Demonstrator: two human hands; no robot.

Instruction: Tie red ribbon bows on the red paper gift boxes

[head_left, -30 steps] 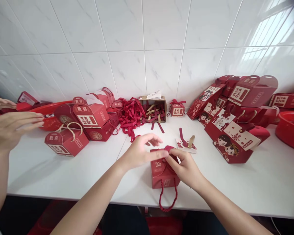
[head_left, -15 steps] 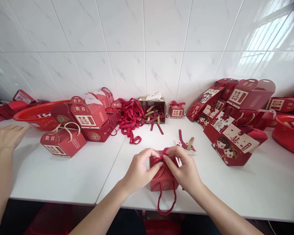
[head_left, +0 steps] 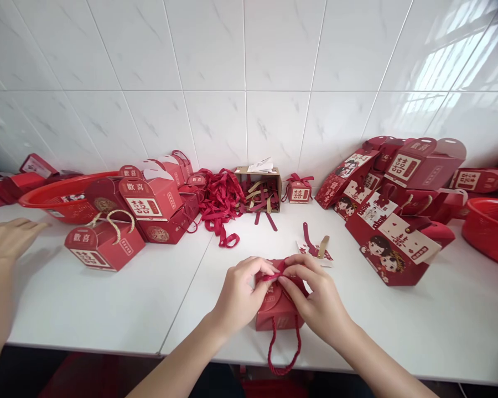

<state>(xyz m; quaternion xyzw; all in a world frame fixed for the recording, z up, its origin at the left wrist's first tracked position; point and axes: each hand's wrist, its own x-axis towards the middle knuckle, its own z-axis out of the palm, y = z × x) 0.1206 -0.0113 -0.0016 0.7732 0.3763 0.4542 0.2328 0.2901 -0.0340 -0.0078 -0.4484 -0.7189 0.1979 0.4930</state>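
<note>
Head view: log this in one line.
left hand: pinching red ribbon; right hand: pinching same ribbon; red gift box: beneath hands; rope handle: hanging from near side

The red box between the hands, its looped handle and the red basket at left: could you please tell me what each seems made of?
Red box: probably coated card, with a slight sheen, crisp folds and printed faces. Looped handle: twisted cord, likely textile, with visible ridged strands. Red basket: likely moulded plastic, slightly shiny, with small openings in its wall.
</note>
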